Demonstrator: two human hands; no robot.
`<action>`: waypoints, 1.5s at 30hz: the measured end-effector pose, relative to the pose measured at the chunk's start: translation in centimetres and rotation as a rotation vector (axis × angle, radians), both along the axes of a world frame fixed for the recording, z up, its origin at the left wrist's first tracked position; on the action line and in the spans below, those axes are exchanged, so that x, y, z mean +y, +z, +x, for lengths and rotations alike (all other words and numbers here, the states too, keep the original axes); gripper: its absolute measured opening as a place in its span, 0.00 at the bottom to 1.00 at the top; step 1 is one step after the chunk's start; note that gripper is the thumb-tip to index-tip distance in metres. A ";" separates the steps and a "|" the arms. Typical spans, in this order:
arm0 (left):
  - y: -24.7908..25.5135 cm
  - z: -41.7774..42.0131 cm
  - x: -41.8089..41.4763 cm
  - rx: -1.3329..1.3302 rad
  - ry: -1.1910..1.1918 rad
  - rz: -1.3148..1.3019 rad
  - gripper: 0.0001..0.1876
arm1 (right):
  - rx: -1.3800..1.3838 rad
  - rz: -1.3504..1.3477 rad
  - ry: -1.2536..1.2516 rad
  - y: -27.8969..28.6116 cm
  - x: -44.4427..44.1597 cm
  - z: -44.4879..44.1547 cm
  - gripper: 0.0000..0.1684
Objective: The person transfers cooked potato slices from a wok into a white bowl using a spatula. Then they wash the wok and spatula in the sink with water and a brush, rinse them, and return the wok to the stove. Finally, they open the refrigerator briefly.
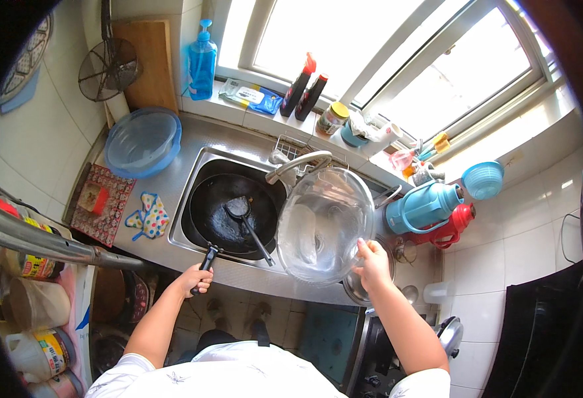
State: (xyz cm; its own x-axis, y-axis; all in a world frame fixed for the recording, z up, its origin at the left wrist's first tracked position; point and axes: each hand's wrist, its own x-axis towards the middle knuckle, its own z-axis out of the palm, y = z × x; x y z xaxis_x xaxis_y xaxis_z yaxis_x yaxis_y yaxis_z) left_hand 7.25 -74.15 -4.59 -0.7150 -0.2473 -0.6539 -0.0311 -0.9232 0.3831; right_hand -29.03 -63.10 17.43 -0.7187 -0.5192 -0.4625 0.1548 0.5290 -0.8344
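Observation:
My left hand (197, 280) grips the black handle of a dark wok (207, 214) that sits in the steel sink (179, 234). Inside the wok lies a ladle (256, 238), its handle leaning over the near rim. A clear plastic basin (301, 199) is in my right hand (372, 263), pinched by its near right rim. The basin is beside the wok, over the right part of the sink. Above the sink reaches the grey faucet (299, 163), its base partly hidden by the basin.
Blue basins (169, 164) and a polka-dot cloth (148, 216) lie left of the sink. Thermos flasks, one blue (415, 206) and one red (453, 231), stand at the right. Bottles (301, 89) and a jar (332, 119) line the windowsill. A metal rail (47, 239) juts in from the left.

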 end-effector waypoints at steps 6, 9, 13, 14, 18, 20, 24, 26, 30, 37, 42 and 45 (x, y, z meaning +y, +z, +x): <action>-2.1 0.0 -0.8 -0.007 -0.061 0.001 0.07 | 0.175 0.089 0.132 -1.2 -2.7 1.2 0.17; -3.0 0.0 -0.7 0.007 -0.034 0.042 0.07 | 0.267 0.144 0.157 -1.7 -3.9 1.8 0.21; -3.6 -0.3 -1.1 -0.031 -0.034 0.025 0.06 | 0.336 0.218 0.207 -1.9 -5.8 2.8 0.20; -3.6 -0.3 -1.1 -0.048 -0.051 0.018 0.05 | 0.342 0.231 0.219 -1.9 -6.2 3.0 0.20; -3.7 -0.8 -1.4 -0.105 -0.084 -0.031 0.04 | 0.442 0.258 0.310 -1.5 -7.6 4.2 0.20; -3.8 -0.9 -1.2 -0.192 -0.098 -0.095 0.04 | 0.478 0.262 0.375 -0.8 -8.2 4.7 0.20; -3.5 -1.4 -1.2 -0.312 -0.143 -0.173 0.07 | 0.555 0.266 0.346 -1.3 -7.8 4.6 0.20; -3.9 -1.6 -1.0 -0.326 -0.127 -0.202 0.10 | 0.481 0.266 0.294 -1.8 -7.1 3.6 0.20; -3.0 -0.7 0.0 -0.365 -0.011 -0.232 0.16 | 0.039 0.287 0.129 -0.7 -4.5 2.4 0.15; -2.5 3.4 3.3 -0.244 0.396 -0.007 0.19 | -0.436 0.101 -0.306 -3.0 3.8 2.8 0.25; -1.1 7.3 6.6 -0.187 0.437 0.012 0.24 | -0.821 -0.092 -0.278 -6.3 6.6 7.1 0.15; -0.5 8.5 8.6 -0.250 0.416 0.000 0.19 | -0.965 -0.193 -0.238 -7.7 3.7 11.8 0.16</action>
State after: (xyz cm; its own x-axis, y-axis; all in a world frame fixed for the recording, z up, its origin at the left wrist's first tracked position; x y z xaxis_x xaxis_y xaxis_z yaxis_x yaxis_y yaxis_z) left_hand 15.75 -65.52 -5.06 -0.3767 -0.4789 -0.7929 0.2496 -0.8768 0.4110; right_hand -17.26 -59.39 9.73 -0.1772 -0.5388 -0.8236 0.8921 0.2655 -0.3657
